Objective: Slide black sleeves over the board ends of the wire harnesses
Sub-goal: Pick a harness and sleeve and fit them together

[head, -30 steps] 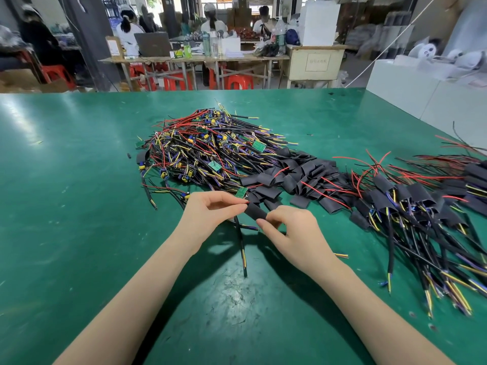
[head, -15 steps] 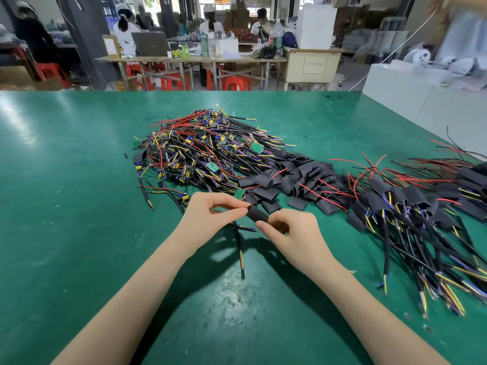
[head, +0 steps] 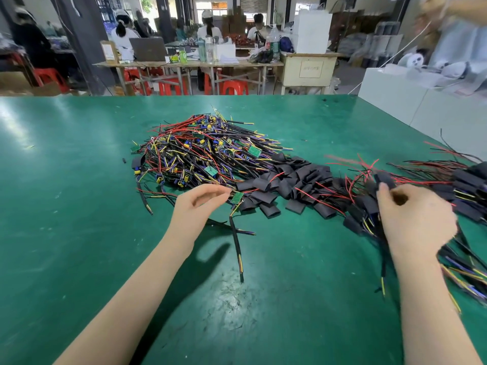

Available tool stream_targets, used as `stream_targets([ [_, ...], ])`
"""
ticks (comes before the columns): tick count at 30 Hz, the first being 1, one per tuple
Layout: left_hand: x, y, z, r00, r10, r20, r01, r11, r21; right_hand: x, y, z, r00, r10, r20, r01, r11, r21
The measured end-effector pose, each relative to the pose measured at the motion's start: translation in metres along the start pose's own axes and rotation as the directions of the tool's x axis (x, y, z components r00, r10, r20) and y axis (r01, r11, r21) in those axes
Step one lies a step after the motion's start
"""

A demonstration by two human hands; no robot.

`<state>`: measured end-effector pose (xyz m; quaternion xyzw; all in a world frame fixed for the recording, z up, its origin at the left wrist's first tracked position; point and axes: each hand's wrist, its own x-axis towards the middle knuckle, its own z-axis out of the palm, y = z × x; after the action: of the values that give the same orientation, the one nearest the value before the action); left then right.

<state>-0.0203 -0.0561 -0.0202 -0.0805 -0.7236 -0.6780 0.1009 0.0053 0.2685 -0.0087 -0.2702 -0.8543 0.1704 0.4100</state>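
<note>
A tangled pile of unsleeved wire harnesses [head: 200,154] with small green boards lies mid-table. Loose black sleeves [head: 297,177] are heaped to its right. My left hand [head: 200,204] pinches the edge of a green board [head: 237,197] at the pile's near edge; that harness's black cable [head: 238,248] trails toward me. Over at the right, my blurred right hand [head: 416,219] grips a sleeved harness [head: 384,180] above the pile of sleeved harnesses [head: 469,185], and its cable hangs below the hand.
The green table [head: 79,206] stretches wide on the left and in front of me. White boxes [head: 421,106] stand past its far right corner. Behind are work tables, red stools and seated people.
My hands have parted. The right one carried the sleeved harness away to the right pile. The left one moved slightly forward to a green board at the pile's edge.
</note>
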Motion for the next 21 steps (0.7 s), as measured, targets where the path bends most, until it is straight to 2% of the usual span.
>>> stream_targets([
  [2,0.001,-0.002,-0.001,0.999,-0.034,0.0,0.034,0.999,-0.003,0.002,0.004,0.002,0.993,0.047,0.109,-0.043,0.998,-0.041],
  [4,0.001,-0.003,-0.002,0.998,-0.066,0.003,0.066,0.998,-0.015,0.001,0.004,0.004,0.987,0.06,0.148,-0.054,0.998,-0.044],
  [6,0.002,-0.003,-0.002,0.997,-0.08,0.013,0.081,0.996,-0.023,0.0,0.004,0.006,0.99,0.048,0.132,-0.041,0.998,-0.057],
  [9,0.002,-0.004,-0.002,0.995,-0.097,0.011,0.097,0.995,-0.032,-0.001,0.002,0.006,0.999,0.031,0.038,-0.03,0.999,-0.032],
  [11,0.003,-0.004,-0.002,0.994,-0.106,0.004,0.106,0.994,-0.037,-0.003,-0.004,0.004,0.999,-0.02,-0.025,0.021,0.999,0.048],
  [13,0.003,-0.004,-0.003,0.994,-0.112,0.001,0.112,0.993,-0.033,-0.01,-0.016,0.004,0.991,-0.126,-0.052,0.131,0.984,0.119],
  [15,0.004,-0.005,-0.003,0.994,-0.114,0.001,0.114,0.993,-0.021,-0.023,-0.033,0.006,0.969,-0.248,0.005,0.241,0.947,0.211],
  [17,0.004,-0.006,-0.004,0.994,-0.113,-0.003,0.113,0.994,-0.009,-0.042,-0.051,0.009,0.906,-0.406,0.116,0.35,0.876,0.332],
  [18,0.005,-0.007,-0.004,0.994,-0.113,-0.005,0.113,0.994,-0.005,-0.052,-0.058,0.011,0.852,-0.496,0.166,0.406,0.827,0.389],
  [21,0.004,-0.009,-0.005,0.995,-0.098,-0.015,0.098,0.995,0.014,-0.075,-0.072,0.021,0.625,-0.723,0.294,0.56,0.678,0.476],
])
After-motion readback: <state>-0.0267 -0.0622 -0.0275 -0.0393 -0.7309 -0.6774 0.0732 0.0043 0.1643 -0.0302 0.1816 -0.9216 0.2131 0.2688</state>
